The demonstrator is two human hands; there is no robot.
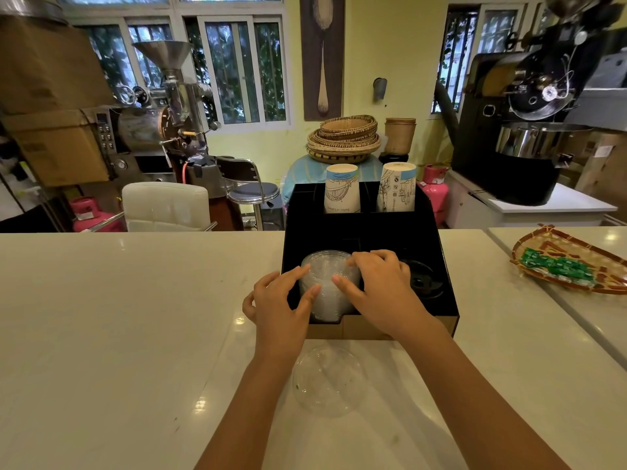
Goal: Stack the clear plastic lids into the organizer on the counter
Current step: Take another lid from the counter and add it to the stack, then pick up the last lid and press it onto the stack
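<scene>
A black organizer (441, 266) stands on the white counter (118, 317). In its front left compartment sits a stack of clear plastic lids (327, 266). My left hand (281, 307) touches the stack's left side with its fingertips. My right hand (380, 286) rests on the top and right side of the stack. Both hands press against the stack from either side. Another clear lid (327, 381) lies flat on the counter in front of the organizer, between my forearms.
Black lids (422, 279) fill the organizer's front right compartment, and two stacks of paper cups (342, 193) stand in its back slots. A woven tray with green packets (570, 266) lies on the counter at the right. Chairs and coffee roasters stand behind.
</scene>
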